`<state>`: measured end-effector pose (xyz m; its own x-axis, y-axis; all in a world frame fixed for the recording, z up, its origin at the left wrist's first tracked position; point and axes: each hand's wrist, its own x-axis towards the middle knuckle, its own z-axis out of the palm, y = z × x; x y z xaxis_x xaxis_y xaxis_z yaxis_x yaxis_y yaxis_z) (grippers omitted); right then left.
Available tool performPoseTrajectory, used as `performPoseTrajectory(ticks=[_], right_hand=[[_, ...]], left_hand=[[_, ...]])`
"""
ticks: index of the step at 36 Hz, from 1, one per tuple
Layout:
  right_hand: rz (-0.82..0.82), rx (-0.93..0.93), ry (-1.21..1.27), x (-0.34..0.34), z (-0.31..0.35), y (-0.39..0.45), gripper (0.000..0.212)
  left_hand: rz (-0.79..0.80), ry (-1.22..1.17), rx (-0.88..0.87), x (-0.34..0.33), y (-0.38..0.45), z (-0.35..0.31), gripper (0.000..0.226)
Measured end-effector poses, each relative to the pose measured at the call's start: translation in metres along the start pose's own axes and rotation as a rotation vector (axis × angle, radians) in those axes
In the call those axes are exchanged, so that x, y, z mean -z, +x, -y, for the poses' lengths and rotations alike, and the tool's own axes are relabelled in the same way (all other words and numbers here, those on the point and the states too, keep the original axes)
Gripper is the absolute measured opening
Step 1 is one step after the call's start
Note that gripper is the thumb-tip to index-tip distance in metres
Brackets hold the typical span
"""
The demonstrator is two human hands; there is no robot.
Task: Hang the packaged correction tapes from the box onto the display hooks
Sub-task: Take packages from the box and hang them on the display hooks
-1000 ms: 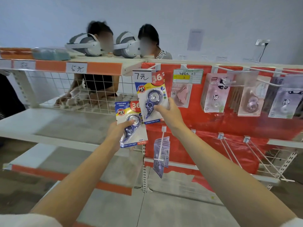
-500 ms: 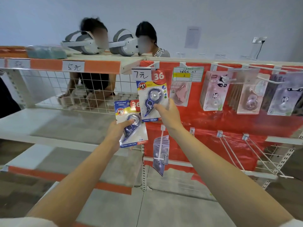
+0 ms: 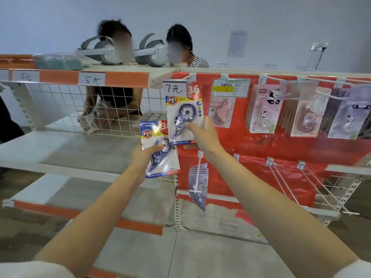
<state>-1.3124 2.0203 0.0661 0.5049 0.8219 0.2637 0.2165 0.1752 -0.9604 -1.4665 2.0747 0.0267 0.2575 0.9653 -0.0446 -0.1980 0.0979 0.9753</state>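
My right hand [image 3: 202, 135] grips a packaged blue correction tape [image 3: 183, 117] by its lower right edge and holds it up against the top-left display hook [image 3: 189, 77], under the "7元" price tag [image 3: 174, 88]. The pack's top is behind the tag, so I cannot tell if it hangs on the hook. Lower and to the left, my left hand [image 3: 145, 157] holds a second packaged correction tape [image 3: 159, 149] upright, thumb on its front. The box is not in view.
Pink and purple tape packs [image 3: 263, 109] hang from hooks along the red panel [image 3: 301, 145] to the right. A lower hook [image 3: 197, 177] carries purple packs; bare hooks [image 3: 285, 183] jut out beside it. White shelves [image 3: 60, 149] lie left. Two people stand behind the mesh.
My right hand has lowered its pack slightly, so more of the red "36" card shows behind the price tag. My left hand and its pack stay about where they were.
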Motion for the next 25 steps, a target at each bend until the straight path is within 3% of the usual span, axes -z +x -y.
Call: performPoseTrajectory(ticks=[4,10,14,18,25], right_hand=[[-0.009,-0.006,-0.022,0.004,-0.003,-0.001,0.024],[-0.05,-0.014,-0.118,0.003,0.005,0.013,0.048],[-0.1,0.007,-0.317,0.003,0.013,0.026,0.045],[-0.132,0.04,-0.608,0.008,0.01,0.039,0.044],[-0.075,0.016,-0.804,0.005,0.004,0.038,0.03]], left_hand=[[-0.007,-0.019,-0.017,0.002,-0.002,-0.002,0.015],[0.003,0.008,-0.047,0.002,-0.003,-0.005,0.016],[0.0,0.067,-0.08,0.005,-0.004,-0.006,0.028],[0.017,0.103,-0.101,0.009,-0.004,-0.01,0.02],[0.036,0.118,-0.11,0.01,-0.004,-0.011,0.019]])
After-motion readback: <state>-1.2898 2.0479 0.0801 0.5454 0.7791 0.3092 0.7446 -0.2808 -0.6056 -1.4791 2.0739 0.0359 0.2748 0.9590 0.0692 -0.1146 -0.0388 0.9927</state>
